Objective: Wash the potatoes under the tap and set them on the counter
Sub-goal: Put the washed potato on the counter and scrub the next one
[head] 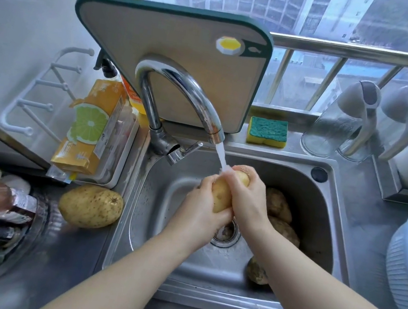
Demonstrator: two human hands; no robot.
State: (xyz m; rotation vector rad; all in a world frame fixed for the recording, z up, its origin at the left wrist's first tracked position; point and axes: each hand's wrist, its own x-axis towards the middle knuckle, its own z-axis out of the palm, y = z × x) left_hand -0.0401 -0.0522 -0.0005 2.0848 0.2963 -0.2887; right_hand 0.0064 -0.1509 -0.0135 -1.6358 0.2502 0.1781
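Yellow potato (221, 197) is clasped by left grip (199, 207) and right grip (246, 199), both curled round it under the tap (181, 88). Left of them a clean potato (90, 206) lies on the counter (88, 256); right, muddy potatoes (277, 204) in the sink (213, 299).

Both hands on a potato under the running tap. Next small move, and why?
Probably rotate the potato so its lower end meets the stream: water strikes only the upper end, by the right hand, while the left hand grips the lower part.
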